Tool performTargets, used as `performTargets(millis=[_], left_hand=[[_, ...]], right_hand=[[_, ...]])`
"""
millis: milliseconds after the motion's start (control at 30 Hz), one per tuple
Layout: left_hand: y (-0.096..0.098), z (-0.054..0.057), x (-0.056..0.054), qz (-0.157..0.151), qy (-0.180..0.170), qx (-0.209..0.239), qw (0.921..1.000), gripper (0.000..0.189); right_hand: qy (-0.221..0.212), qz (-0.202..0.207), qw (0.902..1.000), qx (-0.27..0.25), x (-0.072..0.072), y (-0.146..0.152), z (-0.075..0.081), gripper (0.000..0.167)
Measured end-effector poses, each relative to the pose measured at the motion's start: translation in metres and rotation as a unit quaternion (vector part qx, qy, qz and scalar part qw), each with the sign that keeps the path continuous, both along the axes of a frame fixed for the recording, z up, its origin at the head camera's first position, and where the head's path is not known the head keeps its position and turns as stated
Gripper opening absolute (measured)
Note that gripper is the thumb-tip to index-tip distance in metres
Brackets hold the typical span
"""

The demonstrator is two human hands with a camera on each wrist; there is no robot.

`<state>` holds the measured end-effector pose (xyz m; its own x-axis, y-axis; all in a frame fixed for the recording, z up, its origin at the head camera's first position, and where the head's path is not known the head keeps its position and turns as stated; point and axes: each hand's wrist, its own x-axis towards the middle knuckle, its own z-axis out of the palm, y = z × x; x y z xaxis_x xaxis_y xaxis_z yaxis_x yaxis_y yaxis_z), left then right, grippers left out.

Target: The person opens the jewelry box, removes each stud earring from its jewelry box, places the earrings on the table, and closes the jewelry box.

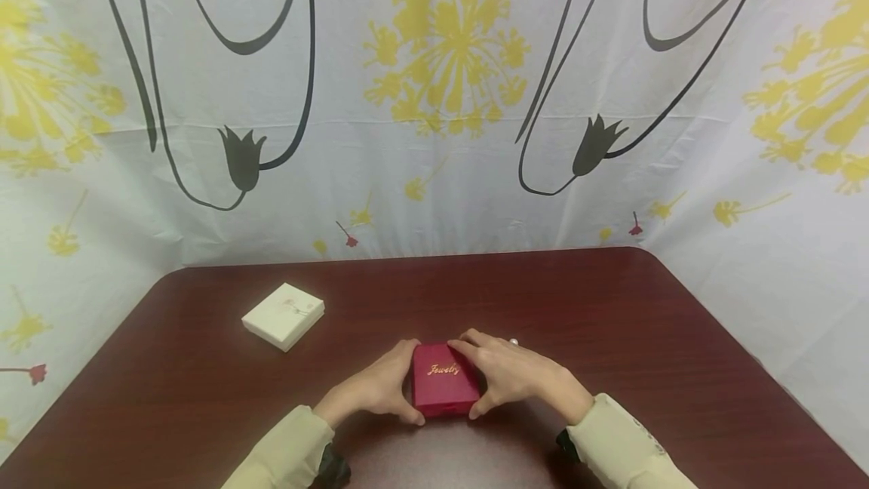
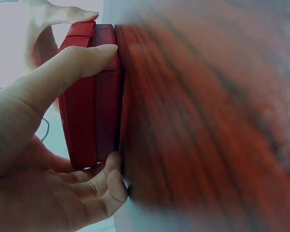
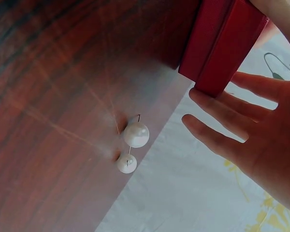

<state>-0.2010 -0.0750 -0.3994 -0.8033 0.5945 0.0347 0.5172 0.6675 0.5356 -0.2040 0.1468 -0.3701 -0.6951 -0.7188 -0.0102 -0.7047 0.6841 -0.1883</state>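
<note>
A small red jewelry box [image 1: 444, 391] with gold "Jewelry" lettering lies on the dark wood table between both hands, its lid down. My left hand [image 1: 387, 383] grips its left side, the thumb at the near edge and the fingers round the far side. From the right, my right hand [image 1: 512, 372] holds it with the thumb at the near right corner and fingertips along the far edge. The left wrist view shows the left thumb pressing the side of the box [image 2: 106, 106]. Just beyond the right hand lies a pin with two pearls [image 3: 136, 135].
A white square box [image 1: 284, 315] stands at the back left of the table [image 1: 577, 308]. Behind the table's far edge hangs a white curtain [image 1: 421, 210] with yellow and grey flower prints, which also runs along both sides.
</note>
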Motion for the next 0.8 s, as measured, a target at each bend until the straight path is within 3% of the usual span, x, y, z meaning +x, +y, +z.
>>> performTargets(millis=[533,800], left_hand=[[0.0004,0.0042,0.0012,-0.005,-0.015,-0.016,0.9998,0.095],[0.0020,0.0029,0.0022,0.007,-0.024,-0.031,0.9992,0.103]], right_hand=[[0.017,0.007,0.9997,0.015,-0.0009,-0.0014,0.0015,0.087],[0.011,0.004,0.9997,0.020,-0.0002,-0.0014,0.0003,0.088]])
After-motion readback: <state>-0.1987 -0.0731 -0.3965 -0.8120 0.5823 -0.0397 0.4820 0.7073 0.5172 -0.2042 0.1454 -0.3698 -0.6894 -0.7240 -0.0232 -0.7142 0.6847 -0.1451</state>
